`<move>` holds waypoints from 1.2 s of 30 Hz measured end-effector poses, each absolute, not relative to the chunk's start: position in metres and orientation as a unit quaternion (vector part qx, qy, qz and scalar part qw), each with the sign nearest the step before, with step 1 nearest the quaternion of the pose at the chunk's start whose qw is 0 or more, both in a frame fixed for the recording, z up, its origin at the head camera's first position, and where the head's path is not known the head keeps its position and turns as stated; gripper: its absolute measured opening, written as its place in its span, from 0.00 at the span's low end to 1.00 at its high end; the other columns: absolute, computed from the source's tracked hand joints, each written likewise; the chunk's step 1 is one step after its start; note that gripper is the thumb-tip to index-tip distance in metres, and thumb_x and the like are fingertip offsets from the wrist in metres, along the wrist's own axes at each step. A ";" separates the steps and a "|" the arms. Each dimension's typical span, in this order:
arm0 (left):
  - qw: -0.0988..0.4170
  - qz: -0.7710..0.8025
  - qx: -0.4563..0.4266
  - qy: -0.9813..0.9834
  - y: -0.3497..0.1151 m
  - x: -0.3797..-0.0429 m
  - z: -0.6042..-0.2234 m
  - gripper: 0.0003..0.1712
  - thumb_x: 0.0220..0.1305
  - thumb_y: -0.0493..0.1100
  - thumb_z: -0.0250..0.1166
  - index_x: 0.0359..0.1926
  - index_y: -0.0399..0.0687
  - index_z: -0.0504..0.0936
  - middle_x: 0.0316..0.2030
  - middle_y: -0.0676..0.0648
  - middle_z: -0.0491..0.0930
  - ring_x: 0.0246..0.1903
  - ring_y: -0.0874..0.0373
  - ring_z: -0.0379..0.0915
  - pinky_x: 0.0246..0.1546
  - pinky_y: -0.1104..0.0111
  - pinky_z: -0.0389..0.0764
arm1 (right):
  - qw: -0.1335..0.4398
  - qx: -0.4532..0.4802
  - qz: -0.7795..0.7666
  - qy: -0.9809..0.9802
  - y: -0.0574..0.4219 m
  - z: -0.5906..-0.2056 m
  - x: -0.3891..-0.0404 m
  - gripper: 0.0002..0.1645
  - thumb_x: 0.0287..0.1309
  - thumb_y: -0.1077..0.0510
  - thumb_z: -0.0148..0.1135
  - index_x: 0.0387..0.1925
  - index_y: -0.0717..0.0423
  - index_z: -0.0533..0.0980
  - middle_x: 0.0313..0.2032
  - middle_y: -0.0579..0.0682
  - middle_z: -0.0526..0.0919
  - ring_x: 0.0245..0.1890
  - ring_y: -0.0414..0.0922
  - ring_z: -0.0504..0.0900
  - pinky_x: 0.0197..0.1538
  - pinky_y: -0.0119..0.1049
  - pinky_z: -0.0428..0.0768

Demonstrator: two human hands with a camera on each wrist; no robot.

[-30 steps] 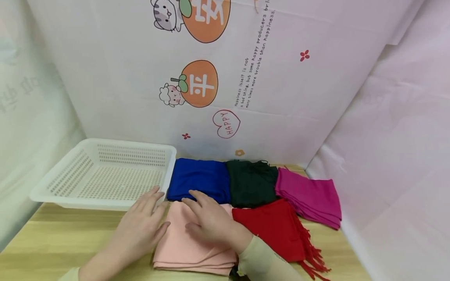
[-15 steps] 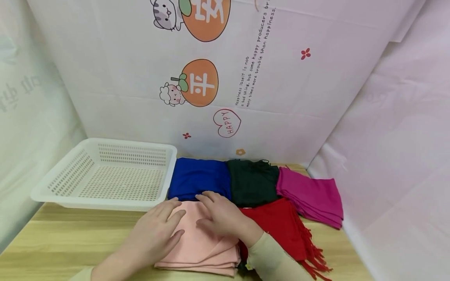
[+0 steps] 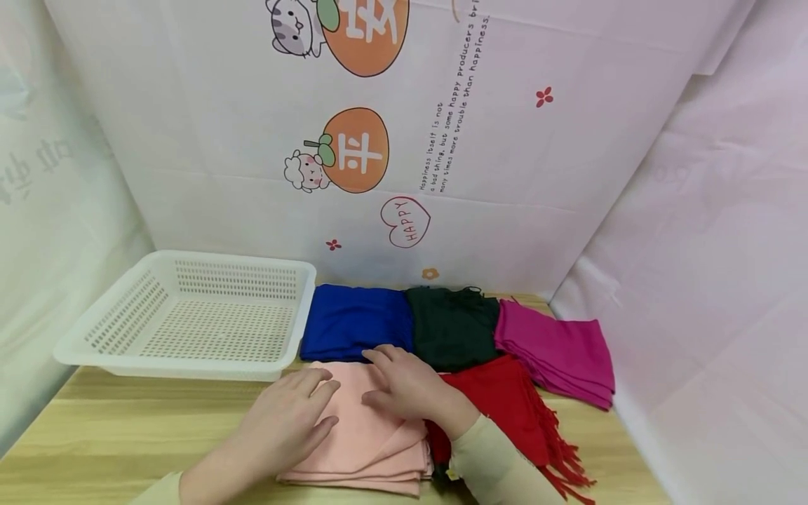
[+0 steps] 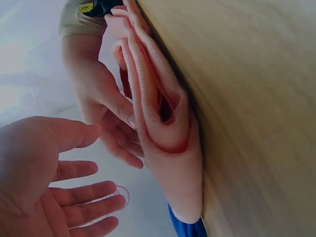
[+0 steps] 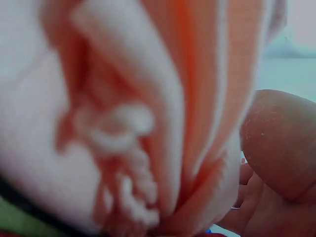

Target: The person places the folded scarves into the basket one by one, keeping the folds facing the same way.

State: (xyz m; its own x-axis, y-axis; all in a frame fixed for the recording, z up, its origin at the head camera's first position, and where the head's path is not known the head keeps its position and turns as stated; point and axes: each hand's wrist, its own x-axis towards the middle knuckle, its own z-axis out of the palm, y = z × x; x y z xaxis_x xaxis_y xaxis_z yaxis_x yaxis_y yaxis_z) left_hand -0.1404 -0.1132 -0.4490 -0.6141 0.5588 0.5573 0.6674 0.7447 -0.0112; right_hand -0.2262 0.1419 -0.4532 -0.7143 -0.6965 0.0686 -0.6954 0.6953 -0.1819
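A folded pink scarf (image 3: 353, 449) lies at the front middle of the wooden table, its stacked layers showing in the left wrist view. Over its left edge is my left hand (image 3: 287, 421), fingers spread and relaxed; in the left wrist view this left hand (image 4: 54, 182) stands a little off the cloth. My right hand (image 3: 410, 389) rests loosely on the scarf's right side, its thumb touching the top layer in the left wrist view. Blurred pink folds (image 5: 143, 98) with twisted fringe fill much of the right wrist view, covering part of the hand (image 5: 281, 143) there.
A white perforated basket (image 3: 233, 370) stands at the back left. Folded blue (image 3: 358, 319), dark green (image 3: 451, 330) and magenta (image 3: 564, 354) scarves line the back. A fringed red scarf (image 3: 499, 414) lies right of the pink one. White printed sheets (image 3: 505, 231) wall the table.
Both hands have shifted to the right. My left hand has come from the basket's front corner to over the pink scarf's left edge. The scarf's right-hand layers have shifted slightly right.
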 end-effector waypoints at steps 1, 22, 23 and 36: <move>0.273 -0.098 -0.342 -0.894 -0.114 -0.141 -0.450 0.27 0.55 0.53 0.76 0.51 0.44 0.84 0.49 0.45 0.80 0.52 0.46 0.79 0.53 0.52 0.81 | 0.004 -0.376 -0.098 0.922 0.143 -0.453 -0.227 0.45 0.66 0.34 0.63 0.76 0.48 0.63 0.69 0.50 0.71 0.66 0.49 0.73 0.66 0.47 0.75; 0.172 -0.060 -0.244 -0.952 -0.126 -0.137 -0.456 0.26 0.54 0.59 0.76 0.41 0.44 0.81 0.45 0.42 0.80 0.43 0.47 0.79 0.34 0.54 0.82 | 0.030 -0.369 -0.064 0.927 0.146 -0.457 -0.231 0.42 0.65 0.31 0.61 0.70 0.50 0.70 0.63 0.48 0.77 0.63 0.46 0.75 0.65 0.43 0.75; 0.165 -0.060 -0.240 -0.955 -0.126 -0.137 -0.456 0.26 0.54 0.59 0.76 0.40 0.44 0.81 0.45 0.42 0.80 0.42 0.47 0.79 0.33 0.54 0.82 | 0.028 -0.371 -0.062 0.926 0.146 -0.457 -0.231 0.42 0.65 0.30 0.61 0.70 0.50 0.70 0.62 0.48 0.77 0.62 0.46 0.75 0.65 0.43 0.75; 0.104 -0.091 -0.186 -0.973 -0.130 -0.138 -0.460 0.29 0.54 0.63 0.76 0.41 0.44 0.80 0.39 0.45 0.80 0.38 0.48 0.79 0.28 0.54 0.80 | 0.032 -0.369 -0.057 0.927 0.149 -0.454 -0.231 0.38 0.63 0.28 0.61 0.63 0.48 0.76 0.52 0.45 0.80 0.51 0.42 0.76 0.55 0.38 0.79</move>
